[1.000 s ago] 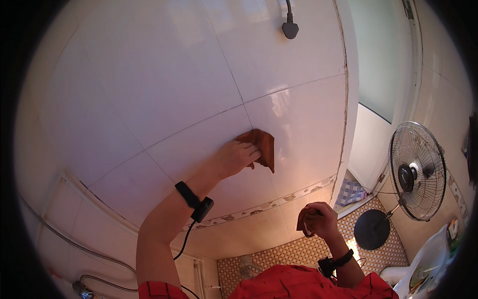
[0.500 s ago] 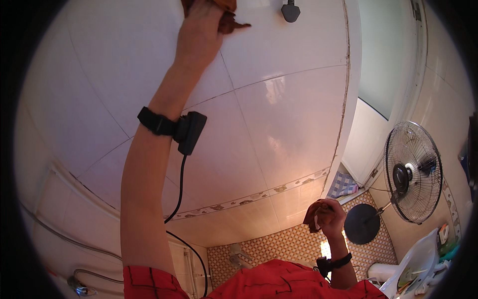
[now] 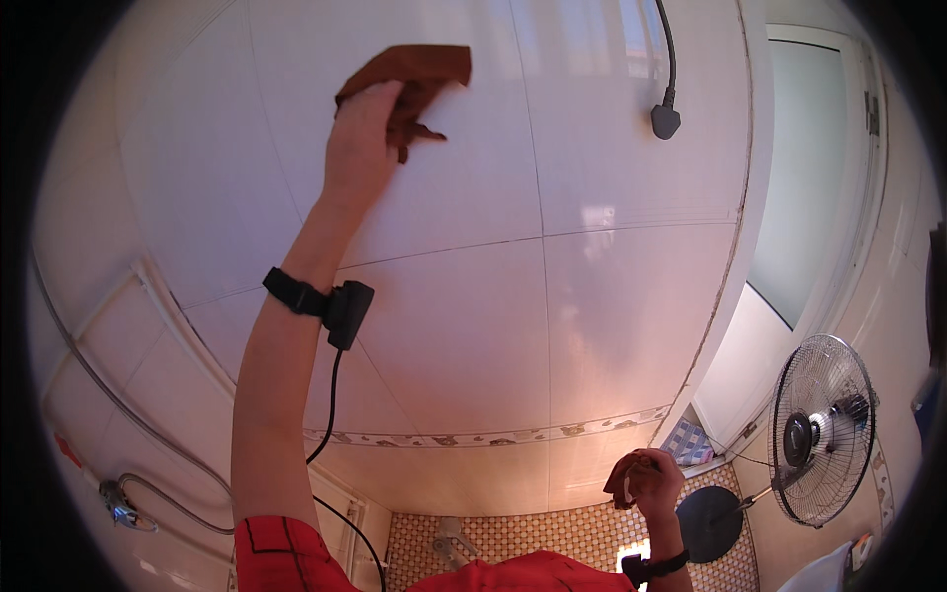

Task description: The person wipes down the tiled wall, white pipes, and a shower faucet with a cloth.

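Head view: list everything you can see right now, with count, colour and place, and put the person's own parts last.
Brown cloth: one, brown, pressed flat against the white tiled wall near the top, under the left hand.
White tiled wall: one, glossy white with a patterned border strip low down, fills the middle.
Black plug on a cord: one, black, hanging at the top right of the wall.
Pedestal fan: one, dark with a wire grille, standing at the lower right.
Metal hose: one, silver, along the wall at the lower left.
Patterned floor: brown and cream small tiles, bottom centre.
Left hand: raised, holding the cloth, black wrist strap with a cable.
Right hand: low, closed in a fist; contents unclear.
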`<state>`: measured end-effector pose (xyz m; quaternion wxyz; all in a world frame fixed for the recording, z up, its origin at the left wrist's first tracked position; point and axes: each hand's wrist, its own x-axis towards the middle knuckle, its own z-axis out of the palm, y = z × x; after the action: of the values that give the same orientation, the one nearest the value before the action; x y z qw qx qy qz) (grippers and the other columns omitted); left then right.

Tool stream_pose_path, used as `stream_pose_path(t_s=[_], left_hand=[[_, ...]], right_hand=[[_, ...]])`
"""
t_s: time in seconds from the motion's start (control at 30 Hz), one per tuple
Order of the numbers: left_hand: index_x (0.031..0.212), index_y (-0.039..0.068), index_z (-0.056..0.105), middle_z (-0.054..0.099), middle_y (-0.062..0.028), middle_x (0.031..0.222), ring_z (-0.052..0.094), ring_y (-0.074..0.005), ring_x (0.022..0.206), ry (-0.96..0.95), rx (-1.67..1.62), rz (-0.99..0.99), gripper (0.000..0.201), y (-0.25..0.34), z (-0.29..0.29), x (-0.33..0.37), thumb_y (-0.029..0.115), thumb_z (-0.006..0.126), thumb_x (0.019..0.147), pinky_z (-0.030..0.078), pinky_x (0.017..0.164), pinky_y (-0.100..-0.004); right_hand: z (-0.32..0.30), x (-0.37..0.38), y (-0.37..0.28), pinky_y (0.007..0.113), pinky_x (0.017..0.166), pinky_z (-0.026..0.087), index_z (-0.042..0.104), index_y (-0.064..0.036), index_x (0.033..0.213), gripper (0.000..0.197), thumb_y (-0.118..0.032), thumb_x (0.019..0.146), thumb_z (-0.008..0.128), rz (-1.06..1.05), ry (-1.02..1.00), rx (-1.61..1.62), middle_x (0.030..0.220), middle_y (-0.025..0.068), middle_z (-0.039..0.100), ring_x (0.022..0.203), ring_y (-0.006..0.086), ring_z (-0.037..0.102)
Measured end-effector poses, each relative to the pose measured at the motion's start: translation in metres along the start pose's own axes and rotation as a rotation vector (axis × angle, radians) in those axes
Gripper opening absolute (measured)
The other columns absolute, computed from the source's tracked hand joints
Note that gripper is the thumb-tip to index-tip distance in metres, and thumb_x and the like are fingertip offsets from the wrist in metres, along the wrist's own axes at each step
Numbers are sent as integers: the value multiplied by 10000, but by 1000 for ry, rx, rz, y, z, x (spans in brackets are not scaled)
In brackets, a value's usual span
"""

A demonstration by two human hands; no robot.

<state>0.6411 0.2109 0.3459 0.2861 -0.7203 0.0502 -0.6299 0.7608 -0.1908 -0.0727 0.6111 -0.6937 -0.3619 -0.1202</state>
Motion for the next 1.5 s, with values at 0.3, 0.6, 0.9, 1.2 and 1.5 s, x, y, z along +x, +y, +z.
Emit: stream_pose_path(t_s=[0.3, 0.6, 0.9, 1.2, 1.5], left_hand=[[1039, 20, 590, 595, -262, 1068, 568, -370, 1034, 9, -34, -231, 245, -13, 35, 160, 69, 615, 801, 447, 922, -423], [1161, 89, 576, 632, -62, 956, 607, -239, 888, -549, -646, 173, 456, 182, 55, -121, 178, 719, 738, 485, 765, -366], [1112, 69, 582, 599, -98, 1024, 577, -283, 965, -935, -536, 93, 380, 198, -32, -324, 77, 664, 741, 472, 809, -424], [1224, 2, 510, 469, -166, 1253, 465, -349, 1117, -3, -49, -247, 533, 129, 21, -96, -84, 672, 724, 423, 930, -412], [1240, 2, 519, 482, -105, 1332, 454, -308, 1191, 47, -68, -122, 615, 216, 107, -16, -34, 729, 664, 398, 952, -422]], right_hand=[[-4, 6, -2, 302, 764, 501, 625, -19, 947, 311, -33, 651, 718, 34, 97, 99, 901, 79, 640, 837, 186, 629], [16, -7, 10, 330, 769, 536, 629, -58, 1001, 459, -14, 566, 769, -50, -62, 64, 939, 107, 652, 865, 253, 659], [-19, -17, 3, 325, 745, 533, 632, -54, 975, 403, -55, 600, 780, 0, 38, 9, 911, 107, 654, 838, 259, 662], [-51, -19, -1, 316, 769, 515, 625, -46, 986, 396, -62, 623, 781, 34, 174, 4, 907, 93, 645, 843, 219, 641], [-55, -39, 0, 290, 752, 522, 618, -39, 1000, 387, -62, 649, 779, 81, 197, 18, 931, 86, 644, 836, 191, 652]])
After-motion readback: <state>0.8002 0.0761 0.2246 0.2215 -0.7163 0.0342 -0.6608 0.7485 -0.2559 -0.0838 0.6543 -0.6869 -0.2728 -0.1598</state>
